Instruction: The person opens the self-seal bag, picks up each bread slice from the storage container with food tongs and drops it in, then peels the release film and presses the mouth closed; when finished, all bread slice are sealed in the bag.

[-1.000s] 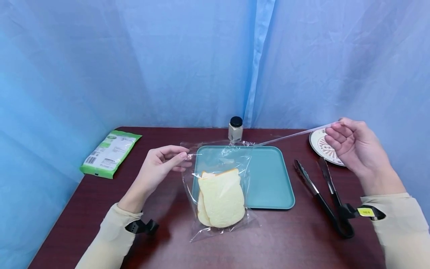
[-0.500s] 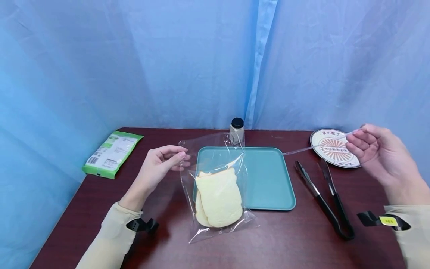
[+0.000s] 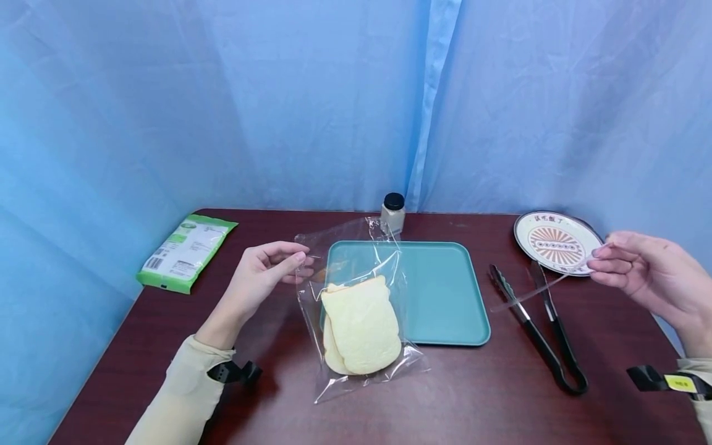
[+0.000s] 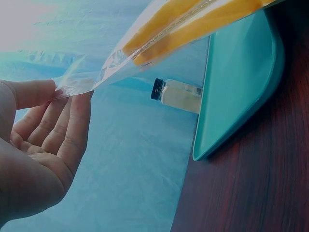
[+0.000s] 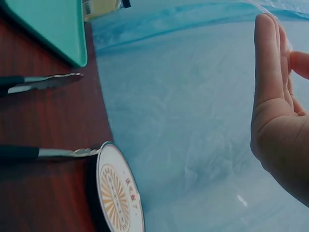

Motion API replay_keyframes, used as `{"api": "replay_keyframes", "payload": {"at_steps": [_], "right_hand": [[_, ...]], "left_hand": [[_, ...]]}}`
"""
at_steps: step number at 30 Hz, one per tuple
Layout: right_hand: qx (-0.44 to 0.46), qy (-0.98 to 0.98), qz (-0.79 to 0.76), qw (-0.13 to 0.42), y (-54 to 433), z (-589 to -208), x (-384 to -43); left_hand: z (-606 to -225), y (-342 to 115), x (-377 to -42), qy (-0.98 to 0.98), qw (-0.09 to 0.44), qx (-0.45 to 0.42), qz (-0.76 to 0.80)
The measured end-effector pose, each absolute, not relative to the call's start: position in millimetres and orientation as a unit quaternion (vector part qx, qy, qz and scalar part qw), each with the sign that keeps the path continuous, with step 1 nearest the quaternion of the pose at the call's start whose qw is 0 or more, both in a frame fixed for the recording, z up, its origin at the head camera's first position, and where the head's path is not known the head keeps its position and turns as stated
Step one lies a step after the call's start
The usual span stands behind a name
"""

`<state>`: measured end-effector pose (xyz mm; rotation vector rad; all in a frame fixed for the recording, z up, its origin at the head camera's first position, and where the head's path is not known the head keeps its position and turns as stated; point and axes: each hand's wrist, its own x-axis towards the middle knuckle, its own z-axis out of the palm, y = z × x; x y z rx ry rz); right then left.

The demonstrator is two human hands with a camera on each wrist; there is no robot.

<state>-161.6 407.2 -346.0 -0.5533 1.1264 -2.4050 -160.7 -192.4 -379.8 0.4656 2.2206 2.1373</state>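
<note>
My left hand point(image 3: 272, 269) pinches the upper left edge of a clear plastic bag point(image 3: 361, 247) between thumb and fingers. Inside the bag, two overlapping slices of bread point(image 3: 361, 327) hang low, in front of the tray's left part. The left wrist view shows that pinch on the bag point(image 4: 79, 87) close up, with the orange crusts point(image 4: 174, 29) beyond. Off to the right, my right hand point(image 3: 651, 272) pinches a thin clear plastic strip point(image 3: 534, 293), apart from the bag. In the right wrist view the fingers of my right hand point(image 5: 275, 92) partly hide the strip.
Behind the bag lies a teal tray point(image 3: 445, 296). Black-handled tongs point(image 3: 542, 334) lie spread to its right, near a patterned plate point(image 3: 556, 241). A black-capped jar point(image 3: 393, 212) stands at the back. A green and white packet point(image 3: 186, 253) lies at the far left.
The strip has come away from the bag's top. My right hand has moved right and down with it, uncovering the plate. The left hand and bag stay almost still.
</note>
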Motion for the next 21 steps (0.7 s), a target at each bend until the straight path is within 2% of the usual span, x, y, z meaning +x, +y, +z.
{"api": "replay_keyframes", "payload": {"at_steps": [7,21], "right_hand": [[-0.19,0.441,-0.843,0.243,418,-358,-166],[-0.16,0.543,-0.791,0.233,413,-381,-181]], "left_hand": [[-380,-193,-158,0.712,0.02,0.144,0.687],[-382,-191,-161,0.718,0.026,0.142,0.681]]}}
